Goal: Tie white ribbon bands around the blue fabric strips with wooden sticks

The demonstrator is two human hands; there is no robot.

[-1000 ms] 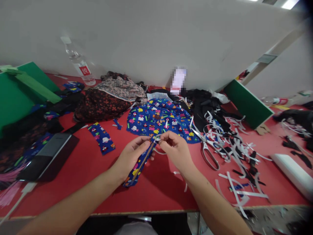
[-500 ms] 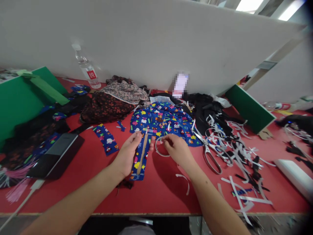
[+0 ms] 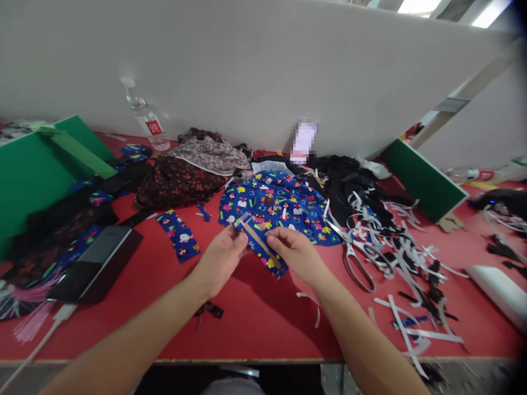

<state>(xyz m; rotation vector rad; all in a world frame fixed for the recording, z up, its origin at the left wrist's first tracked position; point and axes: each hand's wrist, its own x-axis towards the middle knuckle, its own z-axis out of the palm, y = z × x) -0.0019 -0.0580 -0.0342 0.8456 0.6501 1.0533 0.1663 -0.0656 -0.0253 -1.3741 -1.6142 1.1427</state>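
Between my two hands is a blue cartoon-print fabric strip point(image 3: 263, 254) with a tan band along its middle, tilted with its lower end to the right. My left hand point(image 3: 221, 257) is closed, thumb and fingers pinching its upper left edge. On the other side my right hand point(image 3: 297, 253) is closed too, its thumb and fingertips on the strip's right edge. Just beyond the hands lies a larger piece of the same blue printed fabric point(image 3: 269, 200). A second printed strip point(image 3: 179, 236) rests flat on the red table point(image 3: 247, 329) to the left. Scissors point(image 3: 357, 253) lie partly opened to the right.
White and black offcuts point(image 3: 405, 274) litter the right side. A dark floral cloth point(image 3: 181, 178) and a water bottle point(image 3: 150, 123) stand at the back left. A phone point(image 3: 303, 142) leans on the grey partition point(image 3: 230, 66). A black device point(image 3: 96, 263) with a cable sits at left.
The held strip has turned from nearly upright to slanting down rightward. My right hand has moved left onto it. The white curled tape it held is no longer visible.
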